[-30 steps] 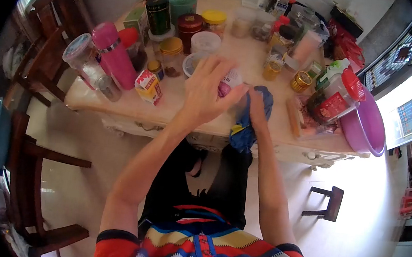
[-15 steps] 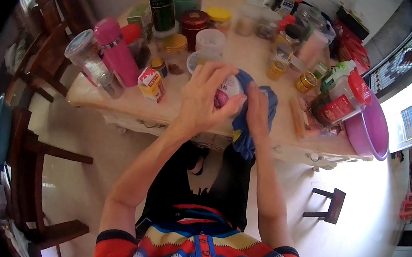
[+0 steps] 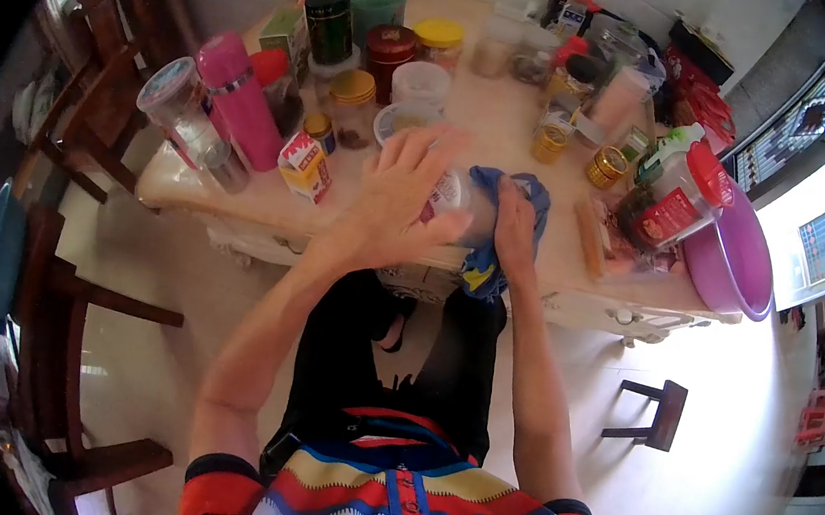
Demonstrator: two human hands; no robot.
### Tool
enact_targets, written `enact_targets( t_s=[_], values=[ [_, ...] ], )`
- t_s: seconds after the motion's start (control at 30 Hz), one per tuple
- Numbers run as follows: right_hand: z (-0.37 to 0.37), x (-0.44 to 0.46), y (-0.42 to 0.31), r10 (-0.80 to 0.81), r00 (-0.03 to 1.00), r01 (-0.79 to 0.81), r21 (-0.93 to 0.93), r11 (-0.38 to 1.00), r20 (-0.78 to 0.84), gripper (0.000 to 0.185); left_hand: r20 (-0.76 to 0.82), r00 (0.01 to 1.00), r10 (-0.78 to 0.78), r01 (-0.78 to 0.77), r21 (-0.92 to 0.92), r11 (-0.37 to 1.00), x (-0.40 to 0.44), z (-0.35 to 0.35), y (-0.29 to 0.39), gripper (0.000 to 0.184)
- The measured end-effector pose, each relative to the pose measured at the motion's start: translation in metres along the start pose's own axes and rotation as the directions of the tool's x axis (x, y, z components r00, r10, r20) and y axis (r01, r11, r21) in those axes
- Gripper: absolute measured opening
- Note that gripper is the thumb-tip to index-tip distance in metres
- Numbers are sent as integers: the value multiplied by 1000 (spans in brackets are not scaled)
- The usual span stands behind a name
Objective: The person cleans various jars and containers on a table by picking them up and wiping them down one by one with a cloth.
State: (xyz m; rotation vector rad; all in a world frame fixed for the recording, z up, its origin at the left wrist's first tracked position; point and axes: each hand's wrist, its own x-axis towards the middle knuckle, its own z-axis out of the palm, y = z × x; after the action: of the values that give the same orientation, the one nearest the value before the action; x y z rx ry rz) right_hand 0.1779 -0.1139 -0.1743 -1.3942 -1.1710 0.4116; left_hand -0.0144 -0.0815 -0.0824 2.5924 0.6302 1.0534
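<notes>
At the table's front edge, a clear plastic jar (image 3: pixel 479 211) with a printed white and purple label (image 3: pixel 448 193) sits between my hands. My left hand (image 3: pixel 400 201) is over its left side, fingers spread and slightly blurred; the hand hides part of the label. Whether the palm touches the jar cannot be made out. On the jar's right, my right hand (image 3: pixel 514 230) grips a bunched blue cloth (image 3: pixel 488 265), which hangs over the table edge.
Left on the table (image 3: pixel 553 257) are a pink thermos (image 3: pixel 243 99), a small milk carton (image 3: pixel 303 168) and several jars. Two open plastic tubs (image 3: pixel 420 83) stand behind my left hand. Right are a red-lidded jar (image 3: pixel 672 209) and a purple basin (image 3: pixel 734 256). A small stool (image 3: pixel 662 415) is on the floor.
My left hand has loosened from around the jar's label and its fingers are more spread. My right hand and the cloth have shifted slightly, uncovering more of the jar's clear side.
</notes>
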Motion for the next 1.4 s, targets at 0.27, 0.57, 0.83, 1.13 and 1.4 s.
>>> enact_targets(
  t_s=[0.27,0.57,0.83,1.13,1.4],
  values=[
    [9,-17,25,-44,990,23,-154,988,-137,40,-145,972,-183,174,-77,982,-4,16,10,54],
    [-5,-12,-44,-183,972,193,-53,980,144,36,-172,985,30,-35,-31,999,-8,19,15,48],
    [2,24,-1,53,949,-29,-82,996,310,38,-235,967,-96,72,-108,992,-24,15,-4,41],
    [9,-11,30,219,975,-216,117,969,-21,49,-339,912,-231,211,-96,973,-23,24,11,35],
    [27,-44,4,-127,979,102,-158,982,-159,49,-340,862,-376,356,-122,927,-25,25,7,33]
  ],
)
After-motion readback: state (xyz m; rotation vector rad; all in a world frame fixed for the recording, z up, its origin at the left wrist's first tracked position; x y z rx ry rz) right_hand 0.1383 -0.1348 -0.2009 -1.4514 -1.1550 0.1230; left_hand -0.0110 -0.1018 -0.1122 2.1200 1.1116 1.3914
